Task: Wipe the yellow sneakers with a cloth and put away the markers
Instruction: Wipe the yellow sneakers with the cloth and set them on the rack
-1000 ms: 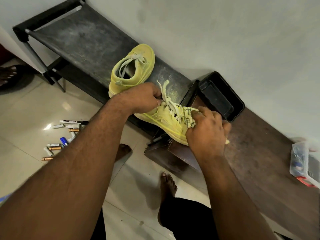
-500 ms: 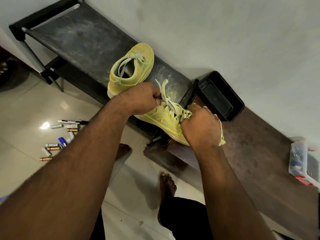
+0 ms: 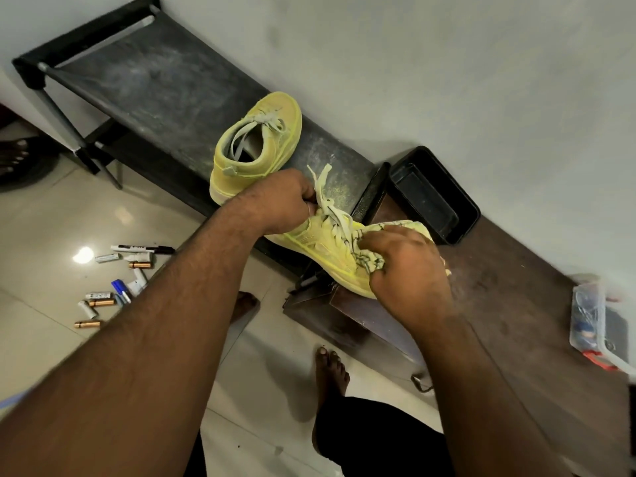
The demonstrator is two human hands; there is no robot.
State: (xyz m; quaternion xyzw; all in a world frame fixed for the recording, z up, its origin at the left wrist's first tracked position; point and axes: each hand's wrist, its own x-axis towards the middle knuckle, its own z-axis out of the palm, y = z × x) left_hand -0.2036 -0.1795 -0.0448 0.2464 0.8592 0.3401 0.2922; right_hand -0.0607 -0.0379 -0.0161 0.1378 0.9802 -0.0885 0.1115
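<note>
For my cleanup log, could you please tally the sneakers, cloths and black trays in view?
Yellow sneakers: 2, one on the black rack, one held
Cloth: 1
Black tray: 1
Total: 4

Dusty black bench [image 3: 165, 94] with one yellow sneaker [image 3: 256, 149], black tray [image 3: 434, 194]; markers [image 3: 117, 280] on tiled floor [image 3: 41, 235].

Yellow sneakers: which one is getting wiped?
The nearer yellow sneaker, held by the left hand and rubbed with the cloth; the other sits untouched.
</note>
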